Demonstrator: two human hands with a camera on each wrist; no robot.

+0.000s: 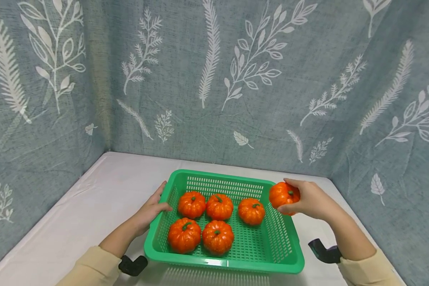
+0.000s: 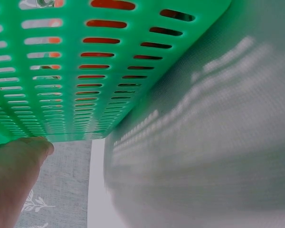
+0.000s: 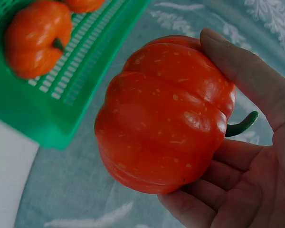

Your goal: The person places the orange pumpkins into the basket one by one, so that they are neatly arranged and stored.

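A green plastic basket with slotted walls stands on the table. Inside it sit several small orange pumpkins with green stems, grouped mostly toward the left. My left hand grips the basket's left rim, thumb over the edge and fingers along the outside. In the left wrist view, part of that hand shows against the slotted wall. My right hand holds another pumpkin at the basket's right rim. Up close in the right wrist view, thumb and fingers clasp this glossy, speckled pumpkin from its stem side.
A white cloth covers the table. Grey-blue curtains with white leaf prints hang behind it and along both sides. Each wrist carries a black camera mount, such as the one at the right sleeve.
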